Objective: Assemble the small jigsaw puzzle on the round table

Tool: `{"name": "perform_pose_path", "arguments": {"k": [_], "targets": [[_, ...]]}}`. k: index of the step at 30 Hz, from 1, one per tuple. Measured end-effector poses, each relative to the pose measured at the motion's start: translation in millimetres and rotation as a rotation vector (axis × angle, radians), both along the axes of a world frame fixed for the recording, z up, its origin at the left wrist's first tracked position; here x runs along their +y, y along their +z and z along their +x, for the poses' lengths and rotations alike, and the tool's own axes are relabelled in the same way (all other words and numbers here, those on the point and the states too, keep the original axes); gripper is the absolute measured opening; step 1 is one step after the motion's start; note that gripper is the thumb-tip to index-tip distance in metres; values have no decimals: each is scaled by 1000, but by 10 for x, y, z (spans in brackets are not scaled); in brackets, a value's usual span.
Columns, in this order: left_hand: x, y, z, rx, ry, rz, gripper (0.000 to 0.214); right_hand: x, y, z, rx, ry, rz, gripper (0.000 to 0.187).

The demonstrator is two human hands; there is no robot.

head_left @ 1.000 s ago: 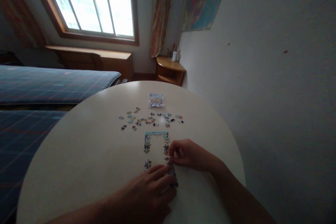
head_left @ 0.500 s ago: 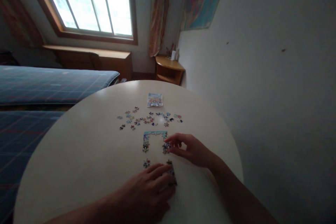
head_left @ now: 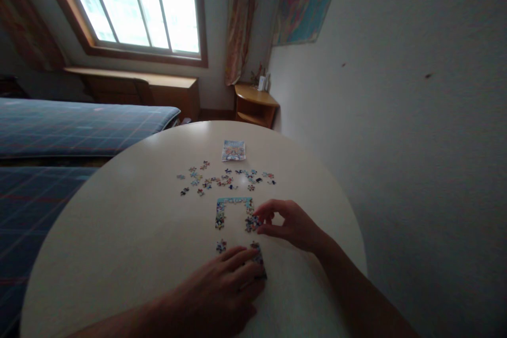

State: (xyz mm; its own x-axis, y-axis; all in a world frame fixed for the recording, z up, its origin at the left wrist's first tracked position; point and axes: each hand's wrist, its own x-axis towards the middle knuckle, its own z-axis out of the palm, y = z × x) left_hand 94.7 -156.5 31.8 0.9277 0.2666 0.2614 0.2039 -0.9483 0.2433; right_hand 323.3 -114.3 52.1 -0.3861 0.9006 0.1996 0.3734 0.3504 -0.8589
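A partly built jigsaw frame [head_left: 233, 211] lies on the round white table [head_left: 130, 232], with its top edge and two short sides joined. My right hand [head_left: 287, 224] is at the frame's right side, thumb and fingers pinched together on the joined pieces there [head_left: 251, 223]. My left hand [head_left: 222, 290] rests flat on the table, fingers stretched out and pressing the frame's lower right corner pieces [head_left: 258, 261]. A small separate cluster [head_left: 221, 246] sits at the lower left.
Several loose pieces [head_left: 222, 180] are scattered beyond the frame. A small picture card [head_left: 233, 150] lies farther back. A bed with a blue plaid cover [head_left: 79, 127] stands left of the table. The wall runs close on the right.
My right hand moved up from the lower right corner to the frame's right side and its fingers closed into a pinch. The left hand stayed put.
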Motion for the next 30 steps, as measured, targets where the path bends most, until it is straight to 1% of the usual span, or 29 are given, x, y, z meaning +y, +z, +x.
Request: {"name": "perform_pose_path", "arguments": {"k": [3, 9, 16, 23, 30], "targets": [[4, 3, 2, 18, -7, -15, 30, 7, -16, 15, 20, -25, 48, 31], [10, 24, 12, -26, -10, -14, 30, -1, -10, 31, 29, -34, 112, 33], [-5, 40, 12, -6, 9, -30, 29, -10, -4, 28, 64, -15, 66, 33], [6, 41, 3, 29, -9, -22, 30, -15, -13, 31, 82, -25, 70, 32], [-6, 32, 9, 2, 2, -29, 28, -20, -8, 35, 83, -19, 72, 31]]}}
